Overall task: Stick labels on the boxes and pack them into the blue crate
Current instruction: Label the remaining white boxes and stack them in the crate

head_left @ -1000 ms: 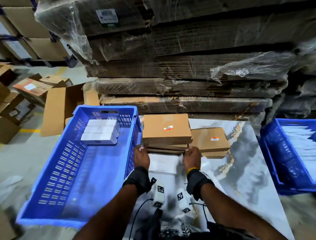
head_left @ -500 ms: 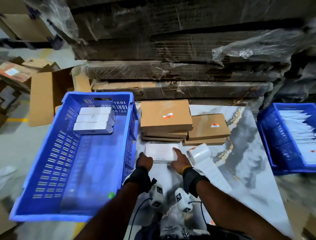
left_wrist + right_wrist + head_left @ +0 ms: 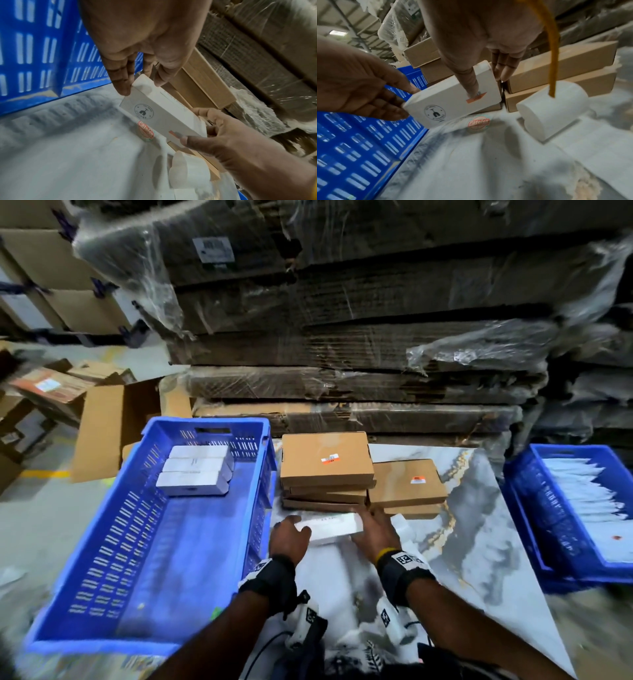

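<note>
1. The white box is held off the marble table between both hands, just in front of the brown carton stacks – tilted up, likely so its labelled face can be checked before packing
2. The left hand pinches the box's left end between thumb and fingertips; the right hand grips the right end, its thumb pressed on the orange label – I judge to seat the sticker firmly
3. The label roll lies on its side at 3 o'clock of the box, close for the next sticker
4. The blue crate sits at 9 o'clock of the hands, touching the table edge; three white boxes lie side by side in its far corner, leaving floor free for this one
5. A second blue crate at 3 o'clock holds white packets, too blurred to name
</note>
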`<move>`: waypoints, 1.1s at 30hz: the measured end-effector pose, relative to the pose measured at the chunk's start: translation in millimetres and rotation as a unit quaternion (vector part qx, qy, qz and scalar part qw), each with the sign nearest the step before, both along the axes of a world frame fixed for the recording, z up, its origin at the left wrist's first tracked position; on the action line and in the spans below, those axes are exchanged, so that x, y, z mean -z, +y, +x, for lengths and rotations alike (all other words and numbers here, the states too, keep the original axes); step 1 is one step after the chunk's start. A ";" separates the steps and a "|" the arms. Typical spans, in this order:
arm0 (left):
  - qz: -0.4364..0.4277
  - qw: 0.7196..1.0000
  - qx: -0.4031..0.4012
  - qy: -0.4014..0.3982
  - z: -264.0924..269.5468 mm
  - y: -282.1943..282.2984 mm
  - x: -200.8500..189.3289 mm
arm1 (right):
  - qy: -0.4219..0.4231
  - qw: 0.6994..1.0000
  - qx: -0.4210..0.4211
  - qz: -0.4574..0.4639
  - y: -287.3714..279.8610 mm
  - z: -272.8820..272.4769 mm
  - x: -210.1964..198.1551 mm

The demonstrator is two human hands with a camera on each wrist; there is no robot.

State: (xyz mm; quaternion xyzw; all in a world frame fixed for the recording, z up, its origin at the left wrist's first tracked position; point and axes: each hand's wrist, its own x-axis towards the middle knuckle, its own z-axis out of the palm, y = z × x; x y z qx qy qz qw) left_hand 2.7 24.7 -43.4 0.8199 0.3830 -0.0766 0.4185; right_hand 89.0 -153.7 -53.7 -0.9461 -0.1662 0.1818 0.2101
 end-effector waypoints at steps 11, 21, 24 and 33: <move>-0.064 0.997 0.028 -0.046 8.3 0.9 -19.6 | 0.117 0.990 -0.068 0.051 -29.3 39.2 -39.7; -0.236 0.966 -0.019 -0.101 -1.9 -2.4 -16.1 | 0.160 0.967 -0.038 0.194 -45.2 32.8 -30.4; -0.272 0.954 -0.040 -0.119 -6.0 -5.3 -15.1 | 0.159 0.967 -0.019 0.198 -48.4 27.9 -24.5; -0.247 0.957 -0.004 -0.154 -13.2 -15.4 -8.5 | 0.173 0.930 0.088 0.311 -62.9 5.5 -22.7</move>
